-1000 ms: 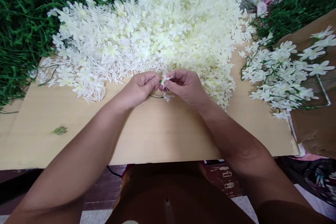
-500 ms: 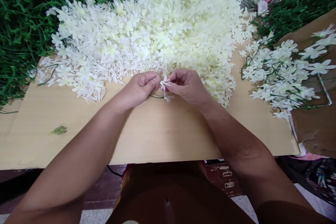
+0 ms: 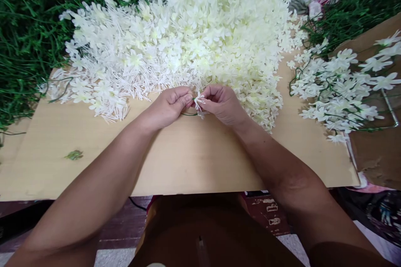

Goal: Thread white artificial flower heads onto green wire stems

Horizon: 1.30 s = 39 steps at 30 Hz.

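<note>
My left hand (image 3: 175, 106) is closed in a pinch on a thin green artificial stem (image 3: 189, 114), part of which curves out below the fingers. A small white artificial flower (image 3: 198, 101) sits between the two hands. The fingertips of my right hand (image 3: 221, 103) are closed on this flower, its pale stamens pointing right. Below it hangs another white blossom (image 3: 201, 114), partly hidden. Both hands are just above the table, at the near edge of a large heap of loose white flowers (image 3: 200, 41).
Green stems are piled at the left (image 3: 28, 29) and far right (image 3: 354, 12). Stems with white flowers (image 3: 341, 87) lie at the right, beside brown cardboard (image 3: 376, 150) and a metal rod (image 3: 389, 108). A small green scrap (image 3: 74, 155) rests on the wooden table (image 3: 194, 158).
The flower between my hands has turned and sits nearer my left fingertips, with a bit of green showing at its base. The whole view has shifted slightly.
</note>
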Each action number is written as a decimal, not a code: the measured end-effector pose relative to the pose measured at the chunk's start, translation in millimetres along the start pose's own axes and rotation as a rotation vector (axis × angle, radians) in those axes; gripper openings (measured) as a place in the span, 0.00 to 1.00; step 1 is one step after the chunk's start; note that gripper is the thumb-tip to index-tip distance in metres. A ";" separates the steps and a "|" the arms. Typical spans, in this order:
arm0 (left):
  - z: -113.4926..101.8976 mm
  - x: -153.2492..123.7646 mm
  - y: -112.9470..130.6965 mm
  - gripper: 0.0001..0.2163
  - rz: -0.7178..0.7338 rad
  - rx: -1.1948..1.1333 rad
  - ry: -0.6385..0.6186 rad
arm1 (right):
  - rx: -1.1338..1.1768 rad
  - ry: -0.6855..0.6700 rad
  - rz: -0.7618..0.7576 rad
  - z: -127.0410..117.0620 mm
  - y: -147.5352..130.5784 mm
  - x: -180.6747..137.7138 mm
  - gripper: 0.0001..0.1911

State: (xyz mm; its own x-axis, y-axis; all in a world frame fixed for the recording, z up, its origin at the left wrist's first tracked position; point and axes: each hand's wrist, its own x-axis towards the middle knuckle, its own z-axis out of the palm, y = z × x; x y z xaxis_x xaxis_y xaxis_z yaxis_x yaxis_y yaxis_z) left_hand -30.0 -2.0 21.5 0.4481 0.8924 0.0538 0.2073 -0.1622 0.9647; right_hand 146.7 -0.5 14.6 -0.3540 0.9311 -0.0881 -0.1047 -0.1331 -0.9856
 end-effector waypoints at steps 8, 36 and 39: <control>1.6 0.3 -2.3 0.22 0.058 0.091 0.022 | 0.054 0.031 0.040 0.6 0.9 0.8 0.17; -0.5 -1.2 5.3 0.21 -0.031 0.051 -0.006 | 0.118 -0.031 0.050 -4.0 0.0 2.5 0.16; -0.6 -0.7 4.5 0.20 -0.045 0.073 -0.009 | 0.072 -0.019 0.035 -4.8 1.4 3.6 0.17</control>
State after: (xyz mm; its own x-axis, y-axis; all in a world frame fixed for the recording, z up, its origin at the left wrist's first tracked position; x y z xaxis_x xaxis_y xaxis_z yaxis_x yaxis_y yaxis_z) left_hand -29.9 -3.1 26.0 0.4441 0.8959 0.0079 0.2906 -0.1524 0.9446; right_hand 149.8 4.3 12.3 -0.3762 0.9189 -0.1188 -0.1585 -0.1902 -0.9689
